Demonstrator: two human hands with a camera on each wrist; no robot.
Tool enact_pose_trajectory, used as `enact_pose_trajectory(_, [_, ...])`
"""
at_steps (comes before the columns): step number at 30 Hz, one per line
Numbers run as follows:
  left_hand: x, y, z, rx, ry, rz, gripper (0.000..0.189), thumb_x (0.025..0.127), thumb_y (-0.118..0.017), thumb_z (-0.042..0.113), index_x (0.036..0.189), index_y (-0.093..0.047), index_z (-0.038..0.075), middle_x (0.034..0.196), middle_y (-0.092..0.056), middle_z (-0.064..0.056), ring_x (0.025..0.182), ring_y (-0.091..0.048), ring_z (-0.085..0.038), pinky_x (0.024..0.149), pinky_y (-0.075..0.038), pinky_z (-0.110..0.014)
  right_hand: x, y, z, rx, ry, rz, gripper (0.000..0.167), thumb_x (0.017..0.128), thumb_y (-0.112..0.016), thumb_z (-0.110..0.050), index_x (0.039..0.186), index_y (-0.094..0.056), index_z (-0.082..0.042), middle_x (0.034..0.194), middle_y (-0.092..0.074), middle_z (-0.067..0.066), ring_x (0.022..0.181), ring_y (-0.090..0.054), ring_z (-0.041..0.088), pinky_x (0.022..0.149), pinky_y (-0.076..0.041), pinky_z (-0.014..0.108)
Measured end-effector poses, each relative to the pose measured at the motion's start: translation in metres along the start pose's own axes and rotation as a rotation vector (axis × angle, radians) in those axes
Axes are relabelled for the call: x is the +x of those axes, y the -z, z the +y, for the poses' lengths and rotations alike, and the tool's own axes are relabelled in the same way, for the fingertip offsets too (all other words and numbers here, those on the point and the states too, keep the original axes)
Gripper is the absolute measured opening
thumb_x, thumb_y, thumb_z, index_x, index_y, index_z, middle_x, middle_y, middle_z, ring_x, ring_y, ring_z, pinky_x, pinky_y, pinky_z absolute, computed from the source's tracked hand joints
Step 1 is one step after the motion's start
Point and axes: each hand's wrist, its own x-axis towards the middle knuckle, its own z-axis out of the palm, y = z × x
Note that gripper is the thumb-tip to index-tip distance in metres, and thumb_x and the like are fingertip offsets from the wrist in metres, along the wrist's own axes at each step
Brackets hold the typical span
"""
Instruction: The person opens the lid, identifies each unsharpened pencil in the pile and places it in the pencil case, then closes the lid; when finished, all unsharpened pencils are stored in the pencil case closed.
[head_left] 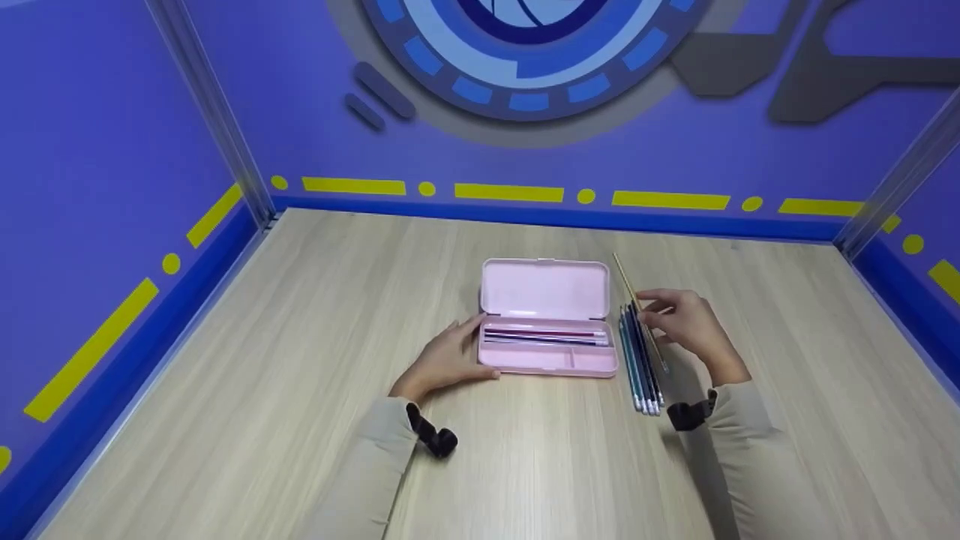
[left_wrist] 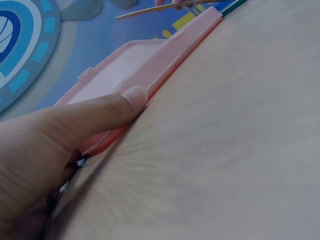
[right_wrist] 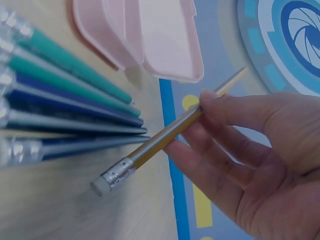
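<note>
A pink pencil case [head_left: 548,369] lies on the table with its lid raised at the back. Red and dark pencils [head_left: 544,337] lie in its long rear compartment. My left hand [head_left: 442,358] grips the case's left end, its thumb [left_wrist: 112,107] along the front wall; the other fingers are partly hidden. Just right of the case, my right hand [head_left: 691,324] pinches a yellow pencil [right_wrist: 160,140] between thumb and fingers, eraser end towards me, held above the table. Beside that hand lies a row of green, blue and dark pencils [head_left: 637,364], erasers towards me.
The wooden table [head_left: 300,322] is bounded by blue panels [head_left: 525,169] at the back and both sides. Two front compartments of the case, split by a small divider [head_left: 572,357], show bare pink bottoms. A black wrist camera [head_left: 435,439] sits on the left sleeve.
</note>
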Motion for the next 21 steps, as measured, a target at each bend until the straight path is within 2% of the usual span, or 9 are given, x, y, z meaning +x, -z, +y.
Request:
enact_pose_trajectory(8, [0.001,0.0,-0.001,0.007,-0.003,0.004,0.102,0.067,-0.084,0.048,0.151,-0.033,0.019,0.153,-0.037,-0.009,0.141,-0.025,-0.046,0.117,-0.023,-0.056,0.011,-0.01,-0.011,-0.005,0.069,0.027,0.034,0.091,-0.061,-0.001,0.124,-0.062,0.002,0.105,-0.068,0.026,0.089,-0.066,0.032,0.069,-0.061,0.038])
enact_pose_trajectory(11, [0.001,0.0,-0.001,0.006,-0.001,0.002,0.102,0.067,-0.083,0.048,0.151,-0.033,0.019,0.154,-0.036,-0.008,0.142,-0.025,-0.045,0.117,-0.023,-0.056,0.014,-0.013,-0.015,-0.047,0.107,0.036,0.032,0.09,-0.062,-0.001,0.122,-0.064,0.0,0.101,-0.069,0.023,0.084,-0.066,0.029,0.064,-0.059,0.028])
enact_pose_trajectory(15, [0.0,0.001,0.0,0.001,0.002,-0.001,0.102,0.067,-0.083,0.048,0.151,-0.032,0.019,0.154,-0.036,-0.008,0.142,-0.025,-0.045,0.117,-0.023,-0.055,0.017,-0.018,-0.02,-0.101,0.177,0.052,0.029,0.088,-0.064,0.0,0.117,-0.068,-0.001,0.097,-0.071,0.019,0.078,-0.064,0.024,0.059,-0.05,0.017])
enact_pose_trajectory(21, [-0.001,0.001,0.001,-0.012,-0.004,0.004,0.102,0.067,-0.084,0.046,0.151,-0.033,0.019,0.153,-0.037,-0.009,0.141,-0.026,-0.045,0.117,-0.023,-0.055,0.02,-0.025,-0.028,-0.113,0.261,0.021,0.025,0.088,-0.063,0.001,0.112,-0.07,-0.002,0.099,-0.072,0.016,0.085,-0.066,0.025,0.061,-0.049,0.014])
